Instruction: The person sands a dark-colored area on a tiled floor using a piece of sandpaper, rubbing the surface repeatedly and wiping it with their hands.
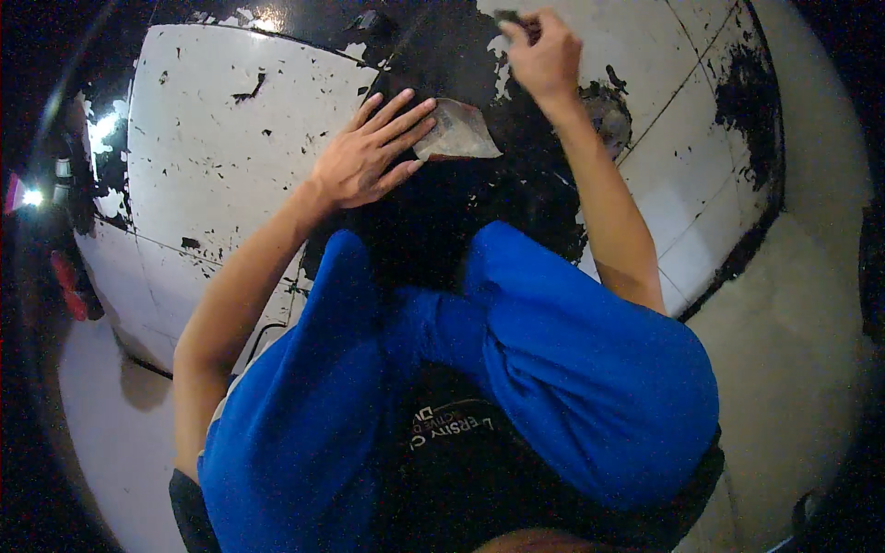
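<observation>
My left hand [364,157] lies flat with its fingers spread on a dark patch of the floor. Its fingertips reach the edge of a thin, pale, roughly four-sided sheet [456,131], whose material I cannot tell. Farther off and to the right, my right hand [546,57] is raised with its fingers curled and pinched on a small dark piece [508,17]. What that piece is does not show. Under both hands, black, flaking coating [433,55] covers part of the white tiles [230,138].
My knees in blue trousers [590,378] are bent close behind the hands. A grey, rounded lump [608,120] sits beside my right forearm. Black flakes [249,88] are scattered over the tiles. At the far left are a bright light [33,197] and a red object [69,284].
</observation>
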`<state>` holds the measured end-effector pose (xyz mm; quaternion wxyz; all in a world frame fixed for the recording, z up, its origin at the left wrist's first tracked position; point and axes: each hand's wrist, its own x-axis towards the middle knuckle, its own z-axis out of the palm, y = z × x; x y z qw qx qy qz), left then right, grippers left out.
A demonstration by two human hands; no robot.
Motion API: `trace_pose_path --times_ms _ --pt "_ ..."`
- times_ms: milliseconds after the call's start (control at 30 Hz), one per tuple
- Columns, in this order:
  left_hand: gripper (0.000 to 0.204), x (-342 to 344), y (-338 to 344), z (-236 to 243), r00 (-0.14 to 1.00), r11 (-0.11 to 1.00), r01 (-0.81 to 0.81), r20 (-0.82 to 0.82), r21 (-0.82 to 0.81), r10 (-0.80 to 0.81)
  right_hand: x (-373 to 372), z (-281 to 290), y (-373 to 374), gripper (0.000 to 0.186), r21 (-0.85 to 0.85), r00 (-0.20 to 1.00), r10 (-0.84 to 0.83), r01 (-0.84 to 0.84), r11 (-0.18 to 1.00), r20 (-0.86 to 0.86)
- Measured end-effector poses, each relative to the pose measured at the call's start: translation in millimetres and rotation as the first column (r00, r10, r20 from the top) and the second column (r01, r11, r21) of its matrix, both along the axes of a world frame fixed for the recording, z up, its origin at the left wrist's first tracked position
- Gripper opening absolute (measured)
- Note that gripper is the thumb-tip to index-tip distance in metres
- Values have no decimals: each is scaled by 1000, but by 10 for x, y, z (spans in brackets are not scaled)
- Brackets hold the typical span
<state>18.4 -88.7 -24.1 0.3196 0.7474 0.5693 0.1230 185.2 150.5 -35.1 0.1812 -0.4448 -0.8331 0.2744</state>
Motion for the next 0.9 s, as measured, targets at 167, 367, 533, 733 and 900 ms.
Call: trace_pose_path --times_ms 167,367,533,733,900 --pt "58 7 -13 -16 1000 1000 5 -17 11 -5 -34 -18 -106 18 53 999 -1 -1 999 36" --pt "59 -15 -16 2 1000 1000 8 -8 15 -8 -11 81 74 15 17 988 -152 152 988 35" --pt "58 -17 2 -11 1000 1000 10 -1 19 -10 12 12 174 18 60 999 33 -34 998 27" --pt "58 13 4 -14 1000 999 -2 -25 33 3 16 -10 132 20 49 989 140 -142 989 40" --pt "59 -17 5 -3 999 998 -1 -49 62 4 -20 23 59 17 138 988 148 -152 979 39"
